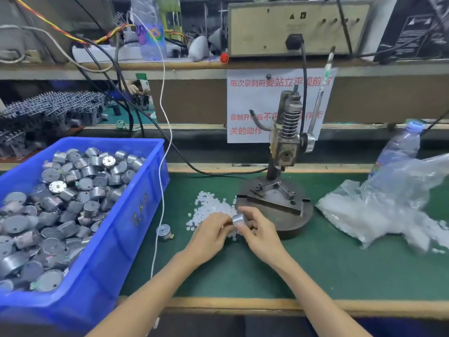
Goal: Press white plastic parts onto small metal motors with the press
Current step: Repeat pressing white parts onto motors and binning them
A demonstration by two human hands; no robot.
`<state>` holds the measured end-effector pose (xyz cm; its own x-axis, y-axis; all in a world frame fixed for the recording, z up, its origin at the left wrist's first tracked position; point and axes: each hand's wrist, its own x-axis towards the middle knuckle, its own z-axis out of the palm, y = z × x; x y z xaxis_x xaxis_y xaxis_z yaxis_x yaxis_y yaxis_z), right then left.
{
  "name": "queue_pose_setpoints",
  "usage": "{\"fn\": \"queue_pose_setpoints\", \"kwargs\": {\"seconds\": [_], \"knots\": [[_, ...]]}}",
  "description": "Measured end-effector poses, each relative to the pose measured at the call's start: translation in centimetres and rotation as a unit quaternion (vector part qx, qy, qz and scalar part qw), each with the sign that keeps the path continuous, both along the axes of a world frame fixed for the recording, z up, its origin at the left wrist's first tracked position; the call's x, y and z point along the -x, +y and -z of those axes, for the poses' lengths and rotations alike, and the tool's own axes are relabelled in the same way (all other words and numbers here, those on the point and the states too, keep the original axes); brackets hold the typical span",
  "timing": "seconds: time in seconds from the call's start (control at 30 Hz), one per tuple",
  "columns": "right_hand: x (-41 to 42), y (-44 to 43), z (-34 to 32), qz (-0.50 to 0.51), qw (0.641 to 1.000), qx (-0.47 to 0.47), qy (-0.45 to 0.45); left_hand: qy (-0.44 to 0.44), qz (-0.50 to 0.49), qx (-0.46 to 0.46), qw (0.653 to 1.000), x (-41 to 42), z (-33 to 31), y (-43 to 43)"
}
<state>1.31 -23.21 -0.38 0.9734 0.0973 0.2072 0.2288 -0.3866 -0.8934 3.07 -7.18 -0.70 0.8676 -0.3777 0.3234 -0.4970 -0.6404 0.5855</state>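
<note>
At the far left, a blue bin point(121, 227) rests on the bench edge, filled with a heap of small metal motors point(73, 190) lying at mixed angles. A thin white cord point(162, 181) hangs down just beside the bin's right wall. Near the cord's lower run, a single loose motor point(164, 231) lies on the green mat point(315, 263), apart from the bin. Right of it, a pile of white plastic parts point(209, 207) is spread on the mat, reaching to the edge of the press base point(294, 222). The left hand point(210, 231) is above the near edge of this pile, fingers curled, fingertips closed against the left end of a motor point(239, 219); whether a white part lies between those fingertips cannot be determined. The right hand point(261, 231) grips the same motor from the right, thumb and fingers curled round its body. The motor is held clear of the mat, between the two hands, just in front of the base's left rim. The press point(288, 139) stands upright on its round base, with a coiled spring on its column and its lever point(320, 98) raised behind. The fixture plate on the base holds no motor. A paper notice point(252, 105) hangs behind the press. At the far right, a clear plastic bag point(388, 210) containing white material lies on the mat, with a water bottle point(398, 149) leaning behind it.
</note>
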Motion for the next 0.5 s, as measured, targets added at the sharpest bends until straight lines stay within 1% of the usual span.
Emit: {"fn": "queue_pose_setpoints", "kwargs": {"seconds": [0.1,0.23,0.37,0.5], "knots": [[1.1,0.0,1.8,0.022,1.000,0.004,-0.012,-0.038,-0.006,-0.042,0.998,0.2,1.6,0.8],[1.7,-0.5,2.7,0.037,0.999,0.002,-0.023,-0.069,-0.009,-0.035,0.997,0.4,1.5,0.7],[1.9,-0.6,2.8,0.045,0.998,0.019,-0.036,-0.066,0.006,-0.035,0.997,0.4,1.5,0.6],[1.9,-0.6,2.8,0.039,0.998,0.036,-0.036,-0.048,0.002,-0.018,0.999,0.4,1.6,0.2]]}}
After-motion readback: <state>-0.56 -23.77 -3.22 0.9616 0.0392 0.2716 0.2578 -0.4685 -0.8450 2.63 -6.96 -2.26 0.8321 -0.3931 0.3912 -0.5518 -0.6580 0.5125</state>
